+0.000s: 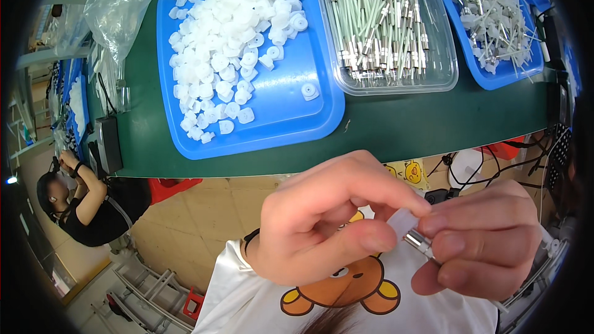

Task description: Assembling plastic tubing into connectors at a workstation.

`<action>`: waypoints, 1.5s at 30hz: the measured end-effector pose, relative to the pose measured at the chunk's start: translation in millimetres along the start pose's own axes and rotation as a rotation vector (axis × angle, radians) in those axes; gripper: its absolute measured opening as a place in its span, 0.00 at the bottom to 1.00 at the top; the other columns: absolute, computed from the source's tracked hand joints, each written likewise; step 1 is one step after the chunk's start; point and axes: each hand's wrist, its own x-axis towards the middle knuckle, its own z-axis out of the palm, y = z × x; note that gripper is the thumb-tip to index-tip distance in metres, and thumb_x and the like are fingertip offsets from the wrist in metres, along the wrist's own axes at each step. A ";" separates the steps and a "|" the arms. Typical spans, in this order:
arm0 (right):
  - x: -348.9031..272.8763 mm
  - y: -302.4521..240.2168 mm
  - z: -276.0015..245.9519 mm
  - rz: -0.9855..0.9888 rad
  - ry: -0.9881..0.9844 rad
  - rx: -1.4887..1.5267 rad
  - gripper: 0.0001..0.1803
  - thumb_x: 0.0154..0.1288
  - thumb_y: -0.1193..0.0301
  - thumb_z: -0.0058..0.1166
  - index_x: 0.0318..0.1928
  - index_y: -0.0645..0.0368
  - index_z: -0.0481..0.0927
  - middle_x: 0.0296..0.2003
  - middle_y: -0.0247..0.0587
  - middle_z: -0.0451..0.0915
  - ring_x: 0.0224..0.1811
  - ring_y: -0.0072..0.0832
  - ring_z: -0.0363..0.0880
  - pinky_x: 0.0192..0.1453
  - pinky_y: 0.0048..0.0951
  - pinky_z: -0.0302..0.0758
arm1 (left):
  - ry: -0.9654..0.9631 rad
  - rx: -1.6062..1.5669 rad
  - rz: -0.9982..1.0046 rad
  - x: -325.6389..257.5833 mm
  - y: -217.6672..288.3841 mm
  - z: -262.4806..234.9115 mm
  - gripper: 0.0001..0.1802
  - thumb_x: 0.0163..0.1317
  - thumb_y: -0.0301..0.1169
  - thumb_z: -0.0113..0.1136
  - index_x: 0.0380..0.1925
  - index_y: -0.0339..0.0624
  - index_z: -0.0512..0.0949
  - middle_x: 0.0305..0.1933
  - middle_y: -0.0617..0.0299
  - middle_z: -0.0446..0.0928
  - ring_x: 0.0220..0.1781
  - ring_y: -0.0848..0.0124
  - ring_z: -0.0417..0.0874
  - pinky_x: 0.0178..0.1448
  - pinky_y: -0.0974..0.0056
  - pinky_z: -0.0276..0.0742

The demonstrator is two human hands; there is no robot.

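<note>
In front of my chest, beyond the table's near edge, both hands meet. My left hand (334, 216) pinches a small translucent white plastic cap (401, 222) between thumb and forefinger. My right hand (486, 238) closes its fingers round a slim part with a shiny metal end (419, 242); the rest of that part is hidden in the fingers. The metal end touches the cap; how deep it sits inside, I cannot tell. Similar white caps (229, 43) lie heaped in a blue tray (284, 127) on the table.
A clear plastic box (402, 89) holds several metal-ended rods (377, 25). To its right, another blue tray (507, 77) has rods fitted with white caps (489, 18). The green table (396, 117) ends just before my hands. A co-worker (86, 204) sits at the left.
</note>
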 end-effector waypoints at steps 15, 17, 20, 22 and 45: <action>1.3 33.3 7.6 0.027 0.091 0.341 0.15 0.45 0.74 0.62 0.32 0.61 0.70 0.31 0.40 0.70 0.27 0.28 0.74 0.25 0.18 0.77 | 0.107 0.087 -0.087 -2.9 5.9 6.3 0.26 0.56 0.47 0.52 0.28 0.26 0.72 0.25 0.53 0.74 0.27 0.73 0.73 0.29 0.72 0.68; -0.5 34.0 12.3 0.194 0.213 0.594 0.13 0.49 0.71 0.60 0.30 0.61 0.69 0.27 0.38 0.69 0.23 0.25 0.71 0.20 0.18 0.73 | 0.065 0.127 0.033 -6.2 4.9 6.6 0.26 0.56 0.46 0.53 0.31 0.25 0.72 0.26 0.52 0.73 0.28 0.72 0.74 0.29 0.72 0.69; -3.3 16.6 31.8 0.595 0.540 0.726 0.14 0.54 0.64 0.56 0.28 0.58 0.66 0.21 0.34 0.65 0.17 0.20 0.64 0.15 0.17 0.63 | 0.030 0.237 0.325 -0.9 -6.3 0.9 0.25 0.54 0.42 0.56 0.35 0.24 0.70 0.30 0.50 0.73 0.28 0.71 0.75 0.29 0.72 0.69; -5.0 11.7 35.1 0.793 0.656 0.826 0.16 0.55 0.60 0.54 0.28 0.57 0.65 0.18 0.33 0.63 0.15 0.18 0.61 0.14 0.16 0.59 | -0.006 0.468 0.526 7.0 -10.5 -6.2 0.23 0.51 0.37 0.59 0.36 0.24 0.69 0.31 0.50 0.72 0.27 0.70 0.75 0.28 0.72 0.68; -17.5 14.6 48.4 0.992 0.701 1.582 0.07 0.60 0.75 0.46 0.37 0.66 0.72 0.28 0.49 0.77 0.20 0.27 0.77 0.16 0.25 0.72 | 0.027 -0.218 0.140 5.7 -24.2 -5.7 0.10 0.47 0.12 0.53 0.33 0.27 0.72 0.31 0.53 0.72 0.33 0.71 0.72 0.37 0.71 0.68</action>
